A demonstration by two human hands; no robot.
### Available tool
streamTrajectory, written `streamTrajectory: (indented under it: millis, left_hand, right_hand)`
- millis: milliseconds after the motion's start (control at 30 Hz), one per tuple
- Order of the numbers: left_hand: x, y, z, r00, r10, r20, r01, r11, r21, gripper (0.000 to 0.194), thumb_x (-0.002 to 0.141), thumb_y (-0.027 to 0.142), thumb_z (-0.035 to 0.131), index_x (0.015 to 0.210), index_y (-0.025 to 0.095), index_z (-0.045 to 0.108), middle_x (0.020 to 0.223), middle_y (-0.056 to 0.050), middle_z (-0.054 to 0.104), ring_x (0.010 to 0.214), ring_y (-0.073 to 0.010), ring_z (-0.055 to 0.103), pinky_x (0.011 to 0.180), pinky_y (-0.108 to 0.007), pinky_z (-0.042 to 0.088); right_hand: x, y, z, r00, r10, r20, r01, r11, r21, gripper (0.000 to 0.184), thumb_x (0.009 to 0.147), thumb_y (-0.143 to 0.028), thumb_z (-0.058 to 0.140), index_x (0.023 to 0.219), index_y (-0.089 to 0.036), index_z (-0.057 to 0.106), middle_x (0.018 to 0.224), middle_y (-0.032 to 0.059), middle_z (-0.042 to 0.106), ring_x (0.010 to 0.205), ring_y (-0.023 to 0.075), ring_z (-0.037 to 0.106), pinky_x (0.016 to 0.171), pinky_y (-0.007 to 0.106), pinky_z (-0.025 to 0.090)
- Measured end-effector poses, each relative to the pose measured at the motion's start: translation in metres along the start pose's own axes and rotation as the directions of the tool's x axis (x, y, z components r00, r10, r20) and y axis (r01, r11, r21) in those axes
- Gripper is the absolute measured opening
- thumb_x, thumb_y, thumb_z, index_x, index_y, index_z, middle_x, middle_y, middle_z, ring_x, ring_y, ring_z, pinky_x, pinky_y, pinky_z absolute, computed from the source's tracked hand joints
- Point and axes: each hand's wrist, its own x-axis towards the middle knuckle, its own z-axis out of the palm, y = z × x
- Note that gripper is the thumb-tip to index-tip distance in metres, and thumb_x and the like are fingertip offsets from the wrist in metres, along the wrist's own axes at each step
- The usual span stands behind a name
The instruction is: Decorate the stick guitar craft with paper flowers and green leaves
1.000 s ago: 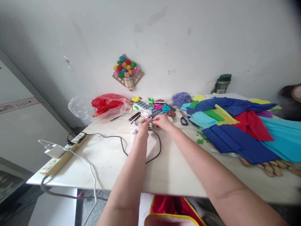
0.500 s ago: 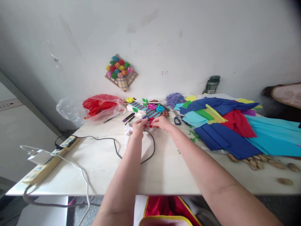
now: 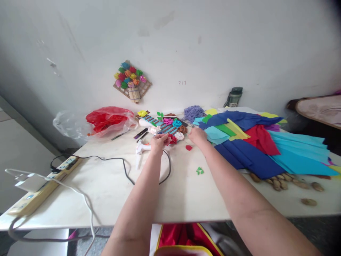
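Note:
My left hand is closed in a pinch at the edge of a red paper flower, partly hidden by the fingers. My right hand curls over the spot where the dark-handled scissors lay, hiding them almost wholly. Between the hands, a small red paper petal lies on the table. A white glue gun rests just left of my left hand. Behind stands a blue-and-brown woven strip panel bearing a magenta flower, a blue flower and green leaves. White flowers sit beside the red one.
Coloured paper sheets spread over the right side, with peanut-like shells in front. A red plastic bag and a power strip are at left. A black cord loops near my left forearm. Green scraps lie mid-table.
My right hand has left the red flower and moved right onto the scissors. A red petal now shows on the table. My left hand stays by the flower; the view has shifted slightly right.

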Motion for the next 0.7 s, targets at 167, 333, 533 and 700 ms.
streamTrajectory:
  millis: [167, 333, 533, 700]
  left_hand:
    - [-0.001, -0.004, 0.003, 1.0, -0.017, 0.016, 0.017, 1.0, 0.001, 0.03, 0.049, 0.029, 0.08, 0.065, 0.011, 0.061, 0.055, -0.006, 0.064, 0.05, -0.0136, 0.06, 0.051, -0.024, 0.047]
    - [0.001, -0.007, 0.0, 0.999, 0.015, 0.043, -0.014, 1.0, -0.026, 0.03, 0.051, 0.028, 0.079, 0.067, 0.011, 0.06, 0.056, -0.006, 0.064, 0.052, -0.0138, 0.06, 0.052, -0.024, 0.047]
    - [0.004, -0.011, -0.004, 0.999, 0.051, 0.017, -0.051, 0.999, -0.019, 0.031, 0.052, 0.029, 0.078, 0.067, 0.013, 0.057, 0.057, -0.006, 0.064, 0.052, -0.0163, 0.062, 0.052, -0.027, 0.049]
    - [0.001, -0.007, -0.008, 0.998, 0.069, 0.011, -0.069, 0.997, 0.017, 0.031, 0.054, 0.032, 0.077, 0.067, 0.013, 0.056, 0.057, -0.007, 0.065, 0.047, -0.0158, 0.06, 0.049, -0.027, 0.048]
  right_hand:
    - [0.001, 0.013, -0.001, 0.994, 0.106, 0.01, -0.099, 0.956, -0.278, 0.036, 0.077, -0.019, 0.054, 0.109, -0.01, 0.065, 0.116, 0.0185, 0.061, 0.115, 0.0302, 0.052, 0.082, 0.033, 0.047]
    - [0.001, 0.008, 0.002, 0.99, 0.106, 0.091, -0.074, 0.948, -0.308, 0.037, 0.076, -0.018, 0.054, 0.11, -0.009, 0.065, 0.115, 0.0191, 0.062, 0.109, 0.0268, 0.057, 0.084, 0.032, 0.047]
    - [0.006, 0.005, 0.003, 0.992, 0.074, 0.103, -0.042, 0.957, -0.286, 0.038, 0.075, -0.018, 0.058, 0.111, -0.011, 0.064, 0.115, 0.0196, 0.061, 0.107, 0.0255, 0.058, 0.083, 0.031, 0.046]
    - [0.007, 0.008, 0.007, 0.992, 0.108, 0.059, -0.089, 0.96, -0.264, 0.037, 0.078, -0.021, 0.052, 0.111, -0.01, 0.064, 0.113, 0.0186, 0.062, 0.11, 0.0281, 0.055, 0.082, 0.032, 0.046]
